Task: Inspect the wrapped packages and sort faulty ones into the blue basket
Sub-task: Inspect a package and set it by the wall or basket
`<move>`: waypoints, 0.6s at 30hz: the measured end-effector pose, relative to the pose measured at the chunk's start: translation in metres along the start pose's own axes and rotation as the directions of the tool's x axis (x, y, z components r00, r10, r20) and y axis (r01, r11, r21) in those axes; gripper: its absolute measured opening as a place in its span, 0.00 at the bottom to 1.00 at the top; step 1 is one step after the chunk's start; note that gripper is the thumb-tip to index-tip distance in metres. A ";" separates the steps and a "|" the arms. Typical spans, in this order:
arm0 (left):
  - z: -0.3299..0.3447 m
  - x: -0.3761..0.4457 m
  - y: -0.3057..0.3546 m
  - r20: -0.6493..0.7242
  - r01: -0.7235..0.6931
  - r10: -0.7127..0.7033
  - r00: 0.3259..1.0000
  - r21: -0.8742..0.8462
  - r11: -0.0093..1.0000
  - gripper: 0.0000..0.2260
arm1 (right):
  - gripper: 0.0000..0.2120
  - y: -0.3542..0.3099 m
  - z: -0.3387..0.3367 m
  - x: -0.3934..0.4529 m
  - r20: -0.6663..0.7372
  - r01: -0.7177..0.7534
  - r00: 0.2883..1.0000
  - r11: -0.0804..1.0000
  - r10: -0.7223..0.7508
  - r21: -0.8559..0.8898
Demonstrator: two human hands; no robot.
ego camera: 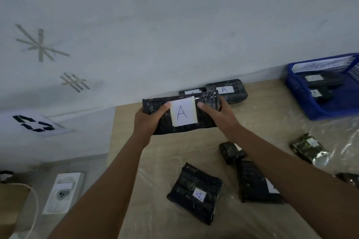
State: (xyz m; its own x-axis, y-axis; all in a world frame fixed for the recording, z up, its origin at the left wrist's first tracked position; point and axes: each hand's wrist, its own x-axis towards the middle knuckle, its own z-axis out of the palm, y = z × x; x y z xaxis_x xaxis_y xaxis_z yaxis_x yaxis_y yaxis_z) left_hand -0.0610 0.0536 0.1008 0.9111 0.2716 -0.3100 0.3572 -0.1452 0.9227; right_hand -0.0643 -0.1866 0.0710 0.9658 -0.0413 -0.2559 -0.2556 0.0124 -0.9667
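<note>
A long black wrapped package [206, 120] with a white label marked A is held above the table's far side. My left hand [149, 120] grips its left end and my right hand [215, 114] grips its right end, thumbs on the front beside the label. The blue basket [303, 101] stands at the far right with labelled black packages inside and a white sign on its back wall.
Two wrapped packages [235, 91] lie against the wall behind the held one. Several more lie on the plastic-covered table [136, 147]: one marked A [194, 190], one under my right forearm [252, 182], a small one [229, 151], and a greenish one [307, 145]. A white box [64, 192] lies on the floor at left.
</note>
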 end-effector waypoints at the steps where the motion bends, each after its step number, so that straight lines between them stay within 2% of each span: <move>1: 0.011 -0.006 0.004 0.024 -0.003 0.003 1.000 -0.009 1.000 0.16 | 0.28 -0.003 -0.006 -0.003 -0.036 -0.003 0.999 0.999 0.004 0.039; 2: 0.021 -0.011 0.008 0.046 -0.010 0.011 0.999 -0.015 1.000 0.18 | 0.26 -0.005 -0.013 -0.006 -0.073 0.004 0.997 0.998 0.000 0.065; 5: 0.044 -0.022 0.017 0.111 -0.005 0.009 0.994 -0.037 0.999 0.23 | 0.28 -0.008 -0.038 -0.011 -0.168 0.014 0.986 0.997 -0.002 0.072; 8: 0.064 -0.030 0.030 0.163 0.052 -0.043 0.986 -0.049 0.997 0.28 | 0.29 -0.012 -0.066 -0.018 -0.182 0.021 0.983 0.996 -0.005 0.084; 14: 0.110 -0.047 0.050 0.078 -0.021 0.024 0.997 -0.035 0.999 0.21 | 0.21 -0.030 -0.111 -0.025 -0.181 0.041 0.983 0.990 -0.015 0.138; 18: 0.135 -0.053 0.060 0.078 0.002 0.005 0.997 -0.098 0.995 0.17 | 0.21 -0.042 -0.144 -0.024 -0.096 0.019 0.995 0.983 -0.002 0.182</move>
State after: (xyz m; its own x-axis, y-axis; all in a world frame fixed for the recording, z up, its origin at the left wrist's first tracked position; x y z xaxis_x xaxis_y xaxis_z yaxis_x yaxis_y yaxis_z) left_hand -0.0601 -0.0984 0.1420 0.9263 0.1957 -0.3221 0.3375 -0.0507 0.9399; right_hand -0.0833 -0.3300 0.1173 0.9576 -0.1375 -0.2533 -0.2249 0.1932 -0.9550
